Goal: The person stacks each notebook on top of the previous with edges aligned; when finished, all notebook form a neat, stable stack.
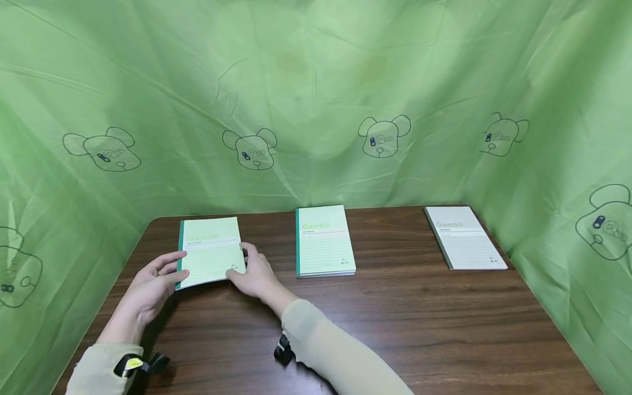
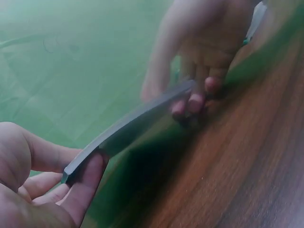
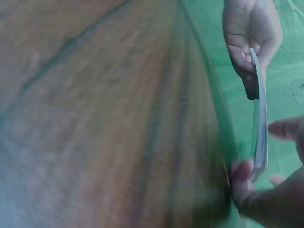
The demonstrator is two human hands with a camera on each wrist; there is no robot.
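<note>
A pale green notebook with a dark green spine is held raised above the left part of the table, bowed in a slight curve in the left wrist view. My left hand pinches its spine edge, thumb on the cover and fingers beneath. On the opposite edge, my right hand grips near the lower corner, thumb and fingers on either side of the thin edge. The left wrist view shows several right fingertips below the notebook.
A stack of similar notebooks lies at the table's back middle. Another notebook, greyish white, lies at the back right. The dark wooden table is bordered by green cloth with bear-head drawings.
</note>
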